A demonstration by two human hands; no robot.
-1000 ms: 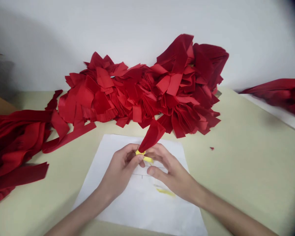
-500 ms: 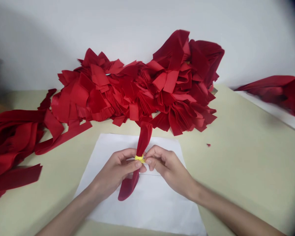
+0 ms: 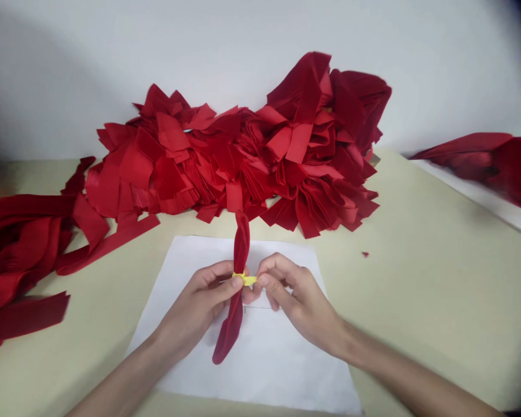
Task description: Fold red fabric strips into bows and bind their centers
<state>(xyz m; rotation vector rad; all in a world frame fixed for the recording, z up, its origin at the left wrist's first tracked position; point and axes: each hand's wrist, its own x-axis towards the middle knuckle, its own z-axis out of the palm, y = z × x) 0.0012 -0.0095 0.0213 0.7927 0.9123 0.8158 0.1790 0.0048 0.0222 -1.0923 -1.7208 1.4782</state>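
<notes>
Over a white paper sheet (image 3: 260, 365), a dark red velvet ribbon loop (image 3: 242, 243) stands lengthwise, pinched in at its middle, with its lower half (image 3: 228, 333) pointing down and slightly left. A yellow strip (image 3: 249, 280) wraps that middle and sticks out to the right. My left hand (image 3: 200, 301) grips the ribbon's middle, the thumb pressing on the yellow wrap. The thumb and forefinger of my right hand (image 3: 297, 298) pinch the free end of the yellow strip.
A large heap of red ribbon pieces (image 3: 217, 168) lies at the back against the wall. Long red strips (image 3: 21, 249) lie at the left. More red fabric (image 3: 495, 162) rests on a white surface at the right. A small red scrap (image 3: 365, 254) lies right of the paper.
The red loop has turned more upright and shifted slightly left with my left hand. More of the yellow strip shows, stretched between the two hands.
</notes>
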